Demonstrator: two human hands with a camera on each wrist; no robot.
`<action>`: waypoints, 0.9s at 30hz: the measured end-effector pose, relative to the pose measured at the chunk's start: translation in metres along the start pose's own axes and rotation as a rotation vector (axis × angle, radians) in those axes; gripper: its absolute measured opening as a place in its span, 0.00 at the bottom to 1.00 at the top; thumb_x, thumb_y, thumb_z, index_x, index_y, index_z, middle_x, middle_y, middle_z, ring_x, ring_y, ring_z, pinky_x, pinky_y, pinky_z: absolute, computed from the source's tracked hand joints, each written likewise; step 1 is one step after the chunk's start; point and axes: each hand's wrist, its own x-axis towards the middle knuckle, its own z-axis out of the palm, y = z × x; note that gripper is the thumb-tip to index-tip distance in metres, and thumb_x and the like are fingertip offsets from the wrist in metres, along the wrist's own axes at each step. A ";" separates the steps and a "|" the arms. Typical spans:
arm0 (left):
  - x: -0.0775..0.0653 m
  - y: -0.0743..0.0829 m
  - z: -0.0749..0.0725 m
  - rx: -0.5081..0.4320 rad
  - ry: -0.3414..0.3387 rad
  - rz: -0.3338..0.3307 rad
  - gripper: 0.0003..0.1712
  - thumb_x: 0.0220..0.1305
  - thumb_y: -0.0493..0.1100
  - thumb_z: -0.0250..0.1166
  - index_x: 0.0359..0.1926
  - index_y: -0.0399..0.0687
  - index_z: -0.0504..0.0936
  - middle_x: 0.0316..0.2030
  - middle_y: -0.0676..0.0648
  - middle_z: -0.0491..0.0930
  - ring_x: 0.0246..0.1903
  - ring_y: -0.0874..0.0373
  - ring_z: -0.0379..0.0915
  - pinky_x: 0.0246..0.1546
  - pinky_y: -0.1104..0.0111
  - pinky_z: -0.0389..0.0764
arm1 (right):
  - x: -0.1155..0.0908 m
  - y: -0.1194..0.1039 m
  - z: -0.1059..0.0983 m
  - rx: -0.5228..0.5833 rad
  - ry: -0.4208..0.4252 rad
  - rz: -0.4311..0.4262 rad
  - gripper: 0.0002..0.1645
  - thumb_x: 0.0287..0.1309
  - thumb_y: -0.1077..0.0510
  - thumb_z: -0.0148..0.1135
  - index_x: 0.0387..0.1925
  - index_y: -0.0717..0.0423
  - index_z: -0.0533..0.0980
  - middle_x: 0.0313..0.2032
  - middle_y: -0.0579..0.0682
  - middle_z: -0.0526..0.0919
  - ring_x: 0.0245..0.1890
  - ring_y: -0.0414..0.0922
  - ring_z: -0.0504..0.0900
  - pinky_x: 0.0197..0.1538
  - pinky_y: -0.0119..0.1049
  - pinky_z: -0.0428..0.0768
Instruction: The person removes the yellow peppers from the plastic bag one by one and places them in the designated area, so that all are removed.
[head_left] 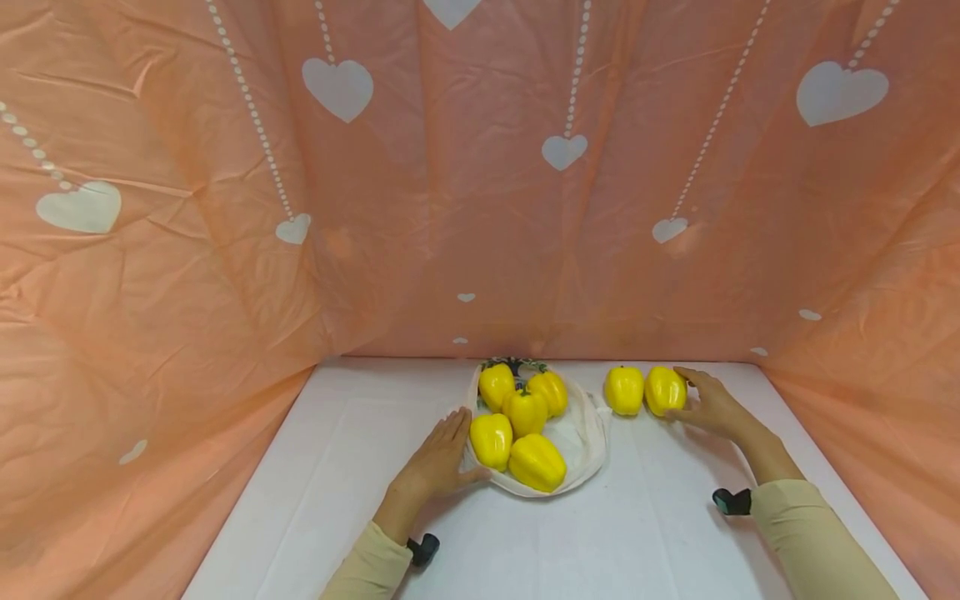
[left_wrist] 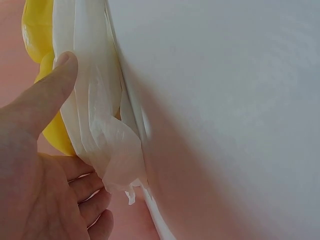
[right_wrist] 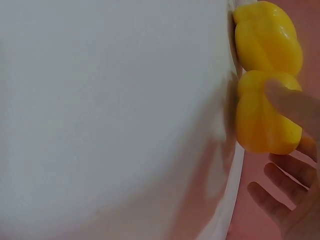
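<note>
Several glossy yellow bell peppers (head_left: pixel 526 412) lie in a white cloth bag (head_left: pixel 592 433), whose mouth is spread wide on the table. At the bag's left side my left hand (head_left: pixel 438 458) rests with straight fingers along the rim; in the left wrist view its thumb lies against the bag's gathered cloth (left_wrist: pixel 95 90). To the right of the bag, two more yellow peppers stand side by side. My right hand (head_left: pixel 708 406) holds the right-hand pepper (head_left: pixel 663 390) between thumb and index finger, its other fingers spread loosely behind. The left-hand pepper (head_left: pixel 624 390) stands close beside it.
The work surface is a white-covered table (head_left: pixel 645 533). An orange curtain (head_left: pixel 480 208) with white hearts rises right behind the table's far edge and along both sides. Dark print shows at the bag's far rim. A small black device (head_left: pixel 731 502) is worn at each wrist.
</note>
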 end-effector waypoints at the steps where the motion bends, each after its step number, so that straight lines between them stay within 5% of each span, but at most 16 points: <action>1: 0.000 0.000 0.000 -0.001 0.001 0.003 0.63 0.69 0.65 0.71 0.84 0.31 0.51 0.85 0.35 0.49 0.84 0.41 0.45 0.85 0.49 0.49 | 0.000 0.000 0.000 0.001 0.004 -0.004 0.58 0.59 0.50 0.81 0.75 0.78 0.59 0.66 0.82 0.68 0.65 0.78 0.67 0.69 0.81 0.64; 27: 0.001 -0.002 0.002 0.002 -0.001 -0.003 0.64 0.68 0.66 0.72 0.84 0.32 0.51 0.85 0.35 0.49 0.84 0.41 0.45 0.85 0.49 0.50 | -0.008 -0.001 0.014 0.070 0.000 0.073 0.65 0.59 0.54 0.81 0.80 0.75 0.47 0.69 0.82 0.61 0.65 0.77 0.68 0.69 0.79 0.67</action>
